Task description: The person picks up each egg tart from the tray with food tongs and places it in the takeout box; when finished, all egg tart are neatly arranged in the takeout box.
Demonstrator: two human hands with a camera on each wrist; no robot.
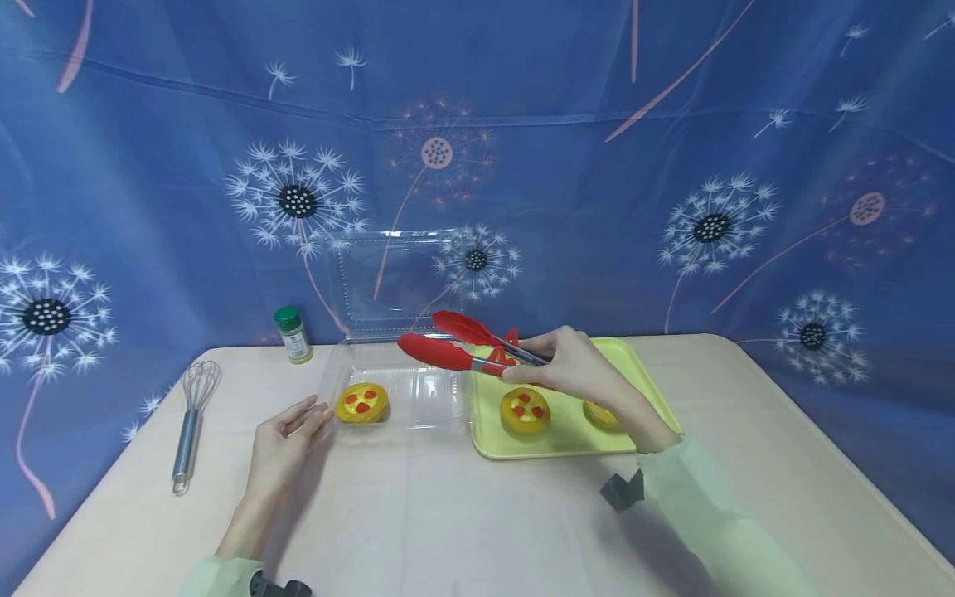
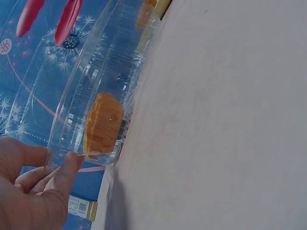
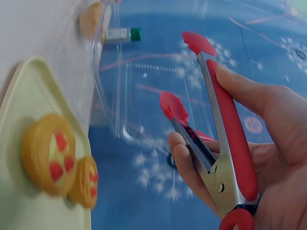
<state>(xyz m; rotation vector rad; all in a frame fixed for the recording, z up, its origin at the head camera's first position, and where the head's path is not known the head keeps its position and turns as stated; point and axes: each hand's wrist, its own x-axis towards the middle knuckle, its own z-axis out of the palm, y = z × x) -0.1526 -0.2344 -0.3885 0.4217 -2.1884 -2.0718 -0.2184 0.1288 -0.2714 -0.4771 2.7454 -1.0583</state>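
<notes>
My right hand (image 1: 570, 361) grips red-tipped metal tongs (image 3: 225, 129), their tips apart with nothing between them, above the area between the container and the tray. At the left, my left hand (image 1: 287, 435) pinches the near-left rim of a clear plastic clamshell container (image 2: 72, 115) between thumb and fingers. The container's lid (image 1: 395, 282) stands raised at the back. One yellow tart with red toppings (image 1: 361, 403) sits in the container's left end. On a pale yellow tray (image 1: 485, 444) lie a second tart (image 1: 525, 410) and another tart (image 1: 600, 416), partly hidden by the right forearm.
A small green-capped seasoning bottle (image 1: 293, 336) stands at the back left of the table. A metal whisk (image 1: 190, 427) lies along the left side. Behind the table hangs a blue dandelion-print cloth (image 1: 567, 207).
</notes>
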